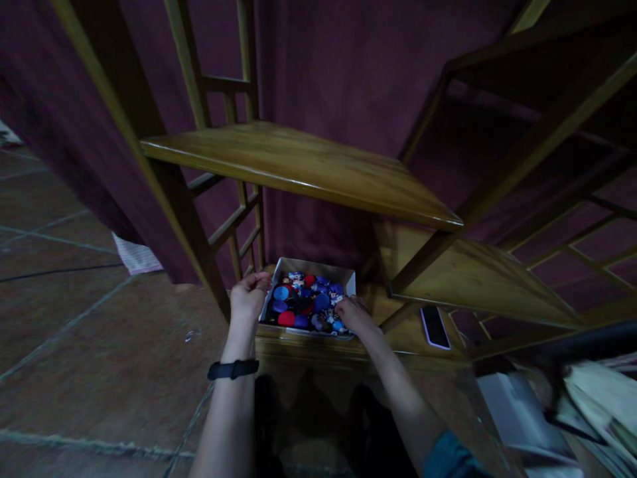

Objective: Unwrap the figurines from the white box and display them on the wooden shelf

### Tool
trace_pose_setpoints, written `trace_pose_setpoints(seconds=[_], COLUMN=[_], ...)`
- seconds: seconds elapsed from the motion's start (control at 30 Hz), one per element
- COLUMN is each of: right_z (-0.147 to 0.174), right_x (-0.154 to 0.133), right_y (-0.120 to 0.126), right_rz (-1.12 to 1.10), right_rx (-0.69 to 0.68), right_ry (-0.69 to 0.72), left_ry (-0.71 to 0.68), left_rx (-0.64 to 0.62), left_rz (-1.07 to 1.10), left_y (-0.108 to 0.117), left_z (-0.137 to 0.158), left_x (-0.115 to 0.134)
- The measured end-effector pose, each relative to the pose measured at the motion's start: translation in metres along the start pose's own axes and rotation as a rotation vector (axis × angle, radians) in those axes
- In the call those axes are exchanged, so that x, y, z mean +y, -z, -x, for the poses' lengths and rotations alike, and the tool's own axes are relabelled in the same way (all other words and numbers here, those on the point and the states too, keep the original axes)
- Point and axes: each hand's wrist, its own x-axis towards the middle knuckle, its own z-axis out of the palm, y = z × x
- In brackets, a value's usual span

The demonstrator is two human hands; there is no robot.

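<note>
Forearms point(226, 421), hands point(247, 299) by side edges point(354, 284), open box point(338, 273)

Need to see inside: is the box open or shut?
Open: no lid covers the box, and blue and red items show inside.

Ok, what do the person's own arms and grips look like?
The left grip and right grip are ungloved hands. A dark, watch-like band circles the left forearm. A teal sleeve shows on the right arm at the picture's bottom edge; no left sleeve is visible.
</note>
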Motion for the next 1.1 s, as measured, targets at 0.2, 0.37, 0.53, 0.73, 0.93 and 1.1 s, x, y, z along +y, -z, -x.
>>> trace_pose_setpoints(seconds=[0.2, 0.37, 0.53, 0.73, 0.93, 1.1], right_z=[0.012, 0.01, 0.015, 0.028, 0.024, 0.021], right_x=[-0.012, -0.009, -0.002, -0.016, -0.023, -0.028], right_y=[-0.025, -0.028, -0.019, -0.017, -0.022, -0.026], right_rz=[0.068, 0.059, -0.267, -1.543, -1.947, -1.938], right_rx=[-0.043, -0.038, 0.034, -0.019, -0.013, 0.139], right_ry=[-0.113, -0.129, -0.162, -0.117, -0.144, -0.111], left_ry=[0.026, 0.014, 0.046, 0.069, 0.244, 0.389], left_rx=[-0.051, -0.067, -0.099, -0.392, -0.632, -0.624], left_rz=[0.04, 0.025, 0.047, -0.049, -0.205, -0.146], left_y=[-0.004, -0.002, -0.01, -0.052, -0.074, -0.077], left_z=[0.002, 0.003, 0.008, 0.034, 0.056, 0.064], left_x=[0.003, 0.003, 0.004, -0.003, -0.008, -0.006])
